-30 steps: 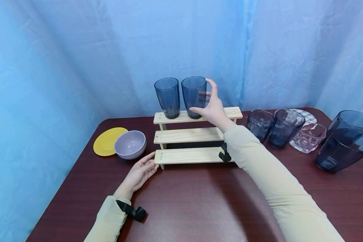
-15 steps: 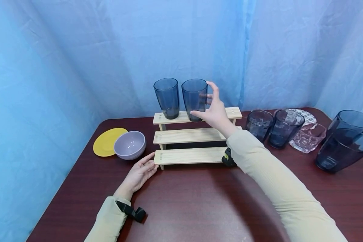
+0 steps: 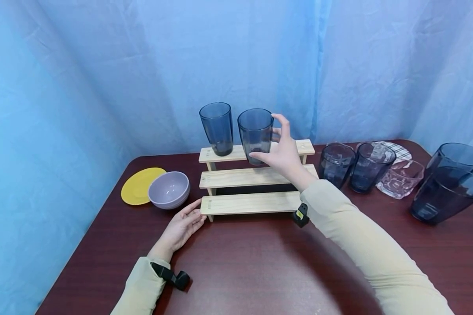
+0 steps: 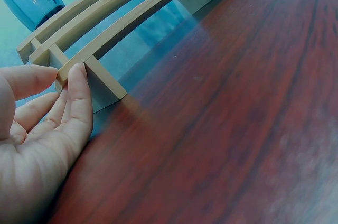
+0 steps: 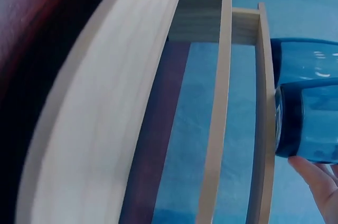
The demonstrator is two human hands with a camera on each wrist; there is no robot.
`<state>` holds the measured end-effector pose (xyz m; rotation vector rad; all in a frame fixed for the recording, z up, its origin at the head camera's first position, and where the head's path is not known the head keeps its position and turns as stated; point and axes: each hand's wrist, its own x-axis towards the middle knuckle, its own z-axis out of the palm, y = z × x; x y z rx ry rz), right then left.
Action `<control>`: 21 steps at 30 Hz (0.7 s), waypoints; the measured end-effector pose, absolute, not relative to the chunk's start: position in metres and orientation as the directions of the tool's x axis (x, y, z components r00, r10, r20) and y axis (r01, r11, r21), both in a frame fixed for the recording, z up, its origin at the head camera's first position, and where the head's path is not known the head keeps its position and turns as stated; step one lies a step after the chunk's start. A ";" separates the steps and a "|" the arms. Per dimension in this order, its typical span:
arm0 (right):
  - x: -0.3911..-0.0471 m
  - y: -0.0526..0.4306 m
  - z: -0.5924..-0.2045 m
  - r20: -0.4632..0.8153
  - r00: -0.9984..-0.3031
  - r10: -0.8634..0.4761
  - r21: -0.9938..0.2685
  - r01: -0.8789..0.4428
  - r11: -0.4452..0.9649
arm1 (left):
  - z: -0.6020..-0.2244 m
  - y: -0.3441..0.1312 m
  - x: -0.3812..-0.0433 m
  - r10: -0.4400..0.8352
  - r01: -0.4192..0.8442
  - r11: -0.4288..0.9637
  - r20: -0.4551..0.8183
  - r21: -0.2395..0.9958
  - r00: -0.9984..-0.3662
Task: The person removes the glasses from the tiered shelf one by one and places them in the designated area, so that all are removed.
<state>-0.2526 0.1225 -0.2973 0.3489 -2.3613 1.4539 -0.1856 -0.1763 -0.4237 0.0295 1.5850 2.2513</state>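
Observation:
My right hand [image 3: 285, 153] grips a blue glass tumbler [image 3: 255, 135] between thumb and fingers. The tumbler's base has come forward over the front edge of the top step of a three-step wooden rack [image 3: 240, 178]. A matching tumbler [image 3: 217, 129] stands upright on that top step, at its left end. In the right wrist view the held tumbler [image 5: 317, 121] is partly cut off by the frame edge. My left hand [image 3: 181, 227] pinches the front left end of the lowest step; the left wrist view shows thumb and fingertips on the wood corner [image 4: 66, 71].
Left of the rack, a lilac bowl [image 3: 169, 190] overlaps a yellow plate [image 3: 138, 186]. On the right stand dark glasses [image 3: 372, 166], a clear pinkish glass [image 3: 402, 179], larger blue glasses [image 3: 445, 197] and a checked round piece [image 3: 398, 151]. Blue curtain [image 3: 260, 52] hangs behind.
The right hand has drawn its tumbler toward me and slightly down and right, off its earlier spot on the top step. The left hand has stayed at the rack's end.

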 end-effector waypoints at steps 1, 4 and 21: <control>-0.252 0.122 -0.299 0.420 -0.907 -0.024 -0.811 -0.388 0.439 | -0.424 -0.176 -0.185 0.321 -0.299 -0.288 -0.202 0.910 -0.925; -0.249 0.122 -0.301 0.438 -0.899 -0.011 -0.818 -0.404 0.409 | -0.425 -0.176 -0.184 0.323 -0.293 -0.285 -0.197 0.913 -0.926; -0.207 0.150 -0.311 0.484 -0.872 -0.074 -0.832 -0.485 0.270 | -0.423 -0.176 -0.184 0.319 -0.291 -0.279 -0.197 0.915 -0.927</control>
